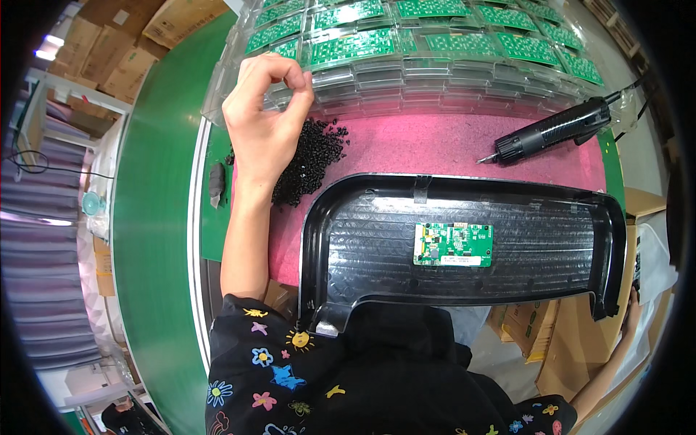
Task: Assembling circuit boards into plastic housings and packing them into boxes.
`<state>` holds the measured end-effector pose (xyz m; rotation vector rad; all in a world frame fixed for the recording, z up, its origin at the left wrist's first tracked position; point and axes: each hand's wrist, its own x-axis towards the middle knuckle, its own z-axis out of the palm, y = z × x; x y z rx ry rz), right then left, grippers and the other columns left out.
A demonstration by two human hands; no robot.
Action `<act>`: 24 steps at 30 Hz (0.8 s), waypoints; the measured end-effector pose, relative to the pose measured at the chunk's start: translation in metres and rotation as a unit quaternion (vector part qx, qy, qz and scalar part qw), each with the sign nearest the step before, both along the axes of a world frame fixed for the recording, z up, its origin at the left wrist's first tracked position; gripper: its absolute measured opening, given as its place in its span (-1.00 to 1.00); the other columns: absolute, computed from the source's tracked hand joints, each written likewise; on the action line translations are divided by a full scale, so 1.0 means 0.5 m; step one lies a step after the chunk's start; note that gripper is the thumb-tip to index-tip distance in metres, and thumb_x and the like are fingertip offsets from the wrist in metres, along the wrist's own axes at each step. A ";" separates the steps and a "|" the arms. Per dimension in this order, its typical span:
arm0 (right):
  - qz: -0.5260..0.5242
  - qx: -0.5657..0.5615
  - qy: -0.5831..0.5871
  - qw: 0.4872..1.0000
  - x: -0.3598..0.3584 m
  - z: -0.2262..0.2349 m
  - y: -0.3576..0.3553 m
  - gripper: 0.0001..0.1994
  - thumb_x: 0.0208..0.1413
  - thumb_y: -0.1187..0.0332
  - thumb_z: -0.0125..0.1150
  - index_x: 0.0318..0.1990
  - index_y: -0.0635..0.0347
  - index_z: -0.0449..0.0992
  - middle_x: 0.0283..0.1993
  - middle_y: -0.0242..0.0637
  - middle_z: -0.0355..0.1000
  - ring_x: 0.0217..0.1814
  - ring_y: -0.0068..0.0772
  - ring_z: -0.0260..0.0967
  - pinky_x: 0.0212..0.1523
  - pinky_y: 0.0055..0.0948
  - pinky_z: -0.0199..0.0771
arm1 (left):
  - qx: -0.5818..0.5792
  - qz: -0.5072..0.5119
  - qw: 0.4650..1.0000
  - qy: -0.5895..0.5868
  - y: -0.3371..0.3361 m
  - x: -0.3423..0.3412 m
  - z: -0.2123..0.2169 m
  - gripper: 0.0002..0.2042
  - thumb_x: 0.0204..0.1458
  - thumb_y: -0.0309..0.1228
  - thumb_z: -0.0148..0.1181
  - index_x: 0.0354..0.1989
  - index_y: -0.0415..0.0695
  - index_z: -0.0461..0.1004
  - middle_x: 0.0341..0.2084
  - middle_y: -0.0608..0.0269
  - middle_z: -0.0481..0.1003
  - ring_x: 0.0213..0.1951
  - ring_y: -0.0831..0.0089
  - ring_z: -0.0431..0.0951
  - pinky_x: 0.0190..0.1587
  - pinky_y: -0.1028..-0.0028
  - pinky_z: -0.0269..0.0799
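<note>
My left hand hovers over a pile of small black screws on a pink mat. Its thumb and fingertips are pinched together, and whatever they may hold is too small to see. A large black plastic panel lies across the near edge of the mat, with a small green circuit board seated in its middle. My right hand is at the panel's lower right corner, mostly hidden behind it.
A black electric screwdriver lies on the mat at the right, tip pointing left. Clear trays of green circuit boards are stacked behind. A green conveyor belt runs along the left. Cardboard boxes stand at lower right.
</note>
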<state>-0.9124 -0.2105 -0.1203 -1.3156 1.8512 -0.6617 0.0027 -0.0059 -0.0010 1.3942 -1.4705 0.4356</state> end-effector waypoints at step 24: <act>-0.021 -0.010 -0.053 0.998 -0.013 -0.020 -0.007 -0.50 0.29 0.17 0.11 0.28 0.28 0.32 0.25 -0.23 0.35 0.24 -0.31 0.29 0.26 -0.37 0.22 | 0.036 -0.016 0.997 0.066 -0.002 -0.001 -0.011 -0.85 0.03 -0.61 0.30 -0.35 -0.25 0.40 -0.44 0.27 0.46 -0.37 0.47 0.45 -0.22 0.48 0.42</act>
